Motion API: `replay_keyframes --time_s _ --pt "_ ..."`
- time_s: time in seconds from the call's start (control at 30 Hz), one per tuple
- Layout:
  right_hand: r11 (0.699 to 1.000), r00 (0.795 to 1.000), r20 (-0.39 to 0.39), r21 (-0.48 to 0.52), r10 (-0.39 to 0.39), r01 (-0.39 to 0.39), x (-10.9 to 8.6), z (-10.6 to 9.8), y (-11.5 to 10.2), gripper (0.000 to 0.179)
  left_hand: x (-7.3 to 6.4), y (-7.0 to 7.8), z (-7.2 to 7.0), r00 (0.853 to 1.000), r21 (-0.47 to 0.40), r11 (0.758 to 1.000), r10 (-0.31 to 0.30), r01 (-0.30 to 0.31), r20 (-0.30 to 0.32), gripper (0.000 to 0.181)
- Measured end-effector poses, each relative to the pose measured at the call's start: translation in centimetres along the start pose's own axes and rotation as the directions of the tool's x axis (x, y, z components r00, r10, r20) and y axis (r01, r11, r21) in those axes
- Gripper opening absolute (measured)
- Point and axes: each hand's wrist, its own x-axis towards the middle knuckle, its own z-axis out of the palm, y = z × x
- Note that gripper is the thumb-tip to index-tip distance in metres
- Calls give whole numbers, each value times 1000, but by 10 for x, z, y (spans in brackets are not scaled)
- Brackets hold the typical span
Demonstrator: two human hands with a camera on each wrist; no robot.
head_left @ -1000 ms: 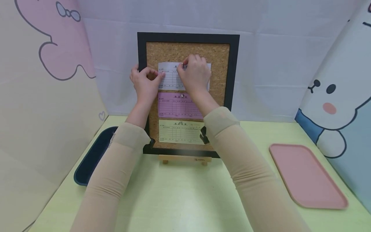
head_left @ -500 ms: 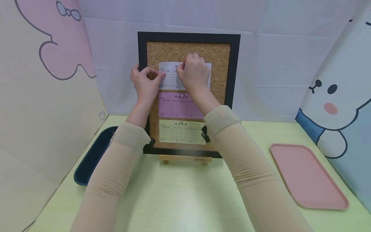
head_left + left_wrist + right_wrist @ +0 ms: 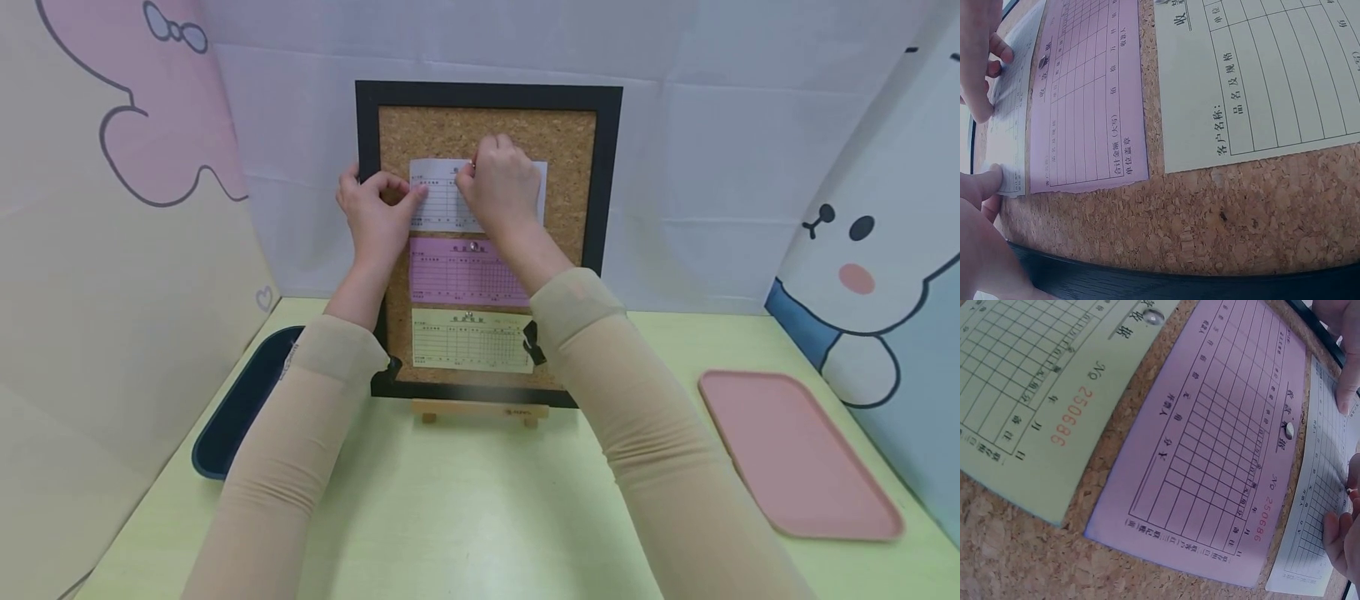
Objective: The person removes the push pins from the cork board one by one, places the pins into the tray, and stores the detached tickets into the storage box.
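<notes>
A white receipt slip (image 3: 435, 204) lies against a black-framed cork board (image 3: 480, 129), above a purple receipt (image 3: 450, 279) and a pale yellow one (image 3: 450, 343). My left hand (image 3: 375, 212) has thumb and index finger pinching the white slip's left edge, its other fingers at the frame's side. At the slip's top middle my right hand (image 3: 504, 187) pinches a small silver thumbtack (image 3: 472, 164), mostly hidden by the fingers. In the right wrist view, one round tack (image 3: 1289, 430) sits in the purple receipt and another tack (image 3: 1152, 317) in the yellow one.
The board stands on a small wooden easel (image 3: 480, 409) on the pale green table (image 3: 480, 508). A dark blue tray (image 3: 210, 467) is at the left, partly behind my left sleeve. At the right lies a pink tray (image 3: 798, 458). White cloth (image 3: 697, 192) hangs behind.
My right hand has turned slightly, its fingers curling in more at the tack. The left hand and the slips stay in place.
</notes>
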Motion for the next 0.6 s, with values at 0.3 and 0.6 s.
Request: replay_keyframes --time_s 0.3,0.6 --pt "1000 1000 -22 8 -22 22 -1 0 2 17 0 2 1 1000 -2 1000 -4 4 -1 31" --pt "1000 999 -39 7 22 -22 -5 0 3 24 -1 1 0 1000 1 1000 3 -3 1 31"
